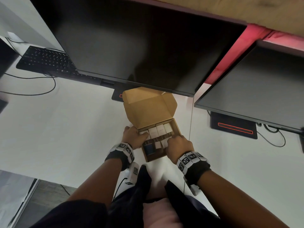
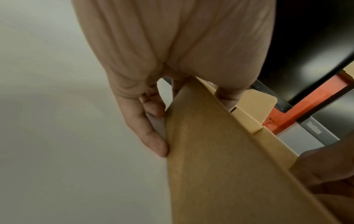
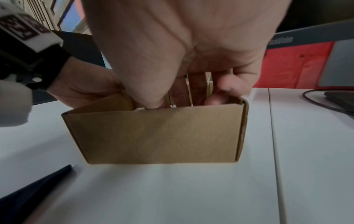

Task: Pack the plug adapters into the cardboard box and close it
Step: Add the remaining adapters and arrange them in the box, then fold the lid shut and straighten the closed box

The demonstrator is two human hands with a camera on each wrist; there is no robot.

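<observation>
A brown cardboard box (image 1: 178,129) stands on the white desk with its lid (image 1: 148,107) raised at the far side. Several white plug adapters (image 1: 157,132) stand in a row inside, and a dark blue one (image 1: 149,149) lies in the near left corner. My left hand (image 1: 135,137) grips the box's left wall (image 2: 220,151), fingers (image 2: 153,121) outside and thumb over the rim. My right hand (image 1: 176,143) reaches into the box (image 3: 153,136) from the near right. Its thumb and curled fingers (image 3: 222,91) pinch a white adapter (image 1: 162,143), mostly hidden by the hand (image 3: 184,98).
A large dark monitor (image 1: 139,41) hangs over the far end of the box, its stand base (image 1: 117,96) just behind the lid. A second monitor (image 1: 263,89) and base (image 1: 233,129) stand to the right. A keyboard (image 1: 46,60) and cables (image 1: 41,91) lie far left.
</observation>
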